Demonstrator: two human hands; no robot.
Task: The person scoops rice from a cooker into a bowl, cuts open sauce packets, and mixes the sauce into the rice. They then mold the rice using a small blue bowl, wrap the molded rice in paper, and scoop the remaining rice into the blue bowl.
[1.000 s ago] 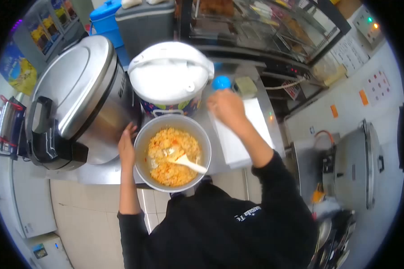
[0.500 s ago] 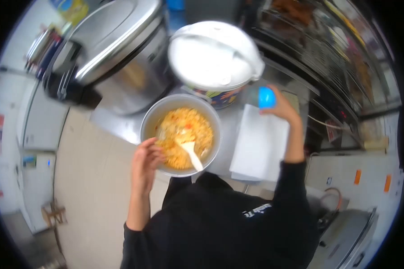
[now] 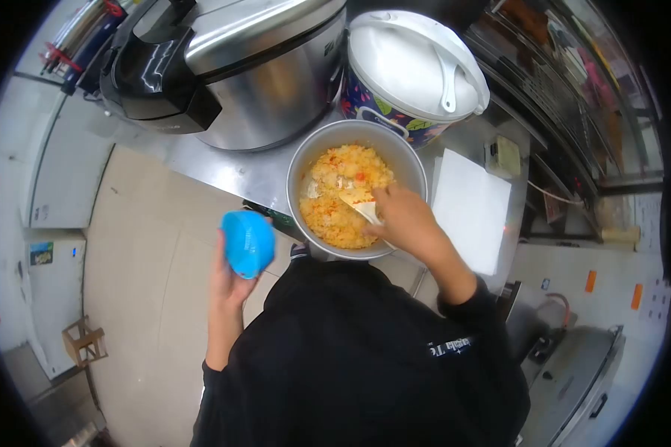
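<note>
A round metal pot of yellow-orange rice with red bits stands at the front edge of the steel counter. A pale rice paddle rests with its blade in the rice, and my right hand grips its handle over the pot's right side. To the left of the pot, off the counter's edge, my left hand holds up a blue bowl, its hollow side visible. White paper lies to the right of the pot.
Behind the pot stand a big steel cooker with a black latch and a white-lidded patterned cooker. A small greenish box sits behind the paper. Glass-fronted shelves rise at the right. A small wooden stool stands on the floor at left.
The blue bowl has passed from my right hand to my left. My right hand has moved left onto the paddle. The view has shifted, and the pot appears further right and higher.
</note>
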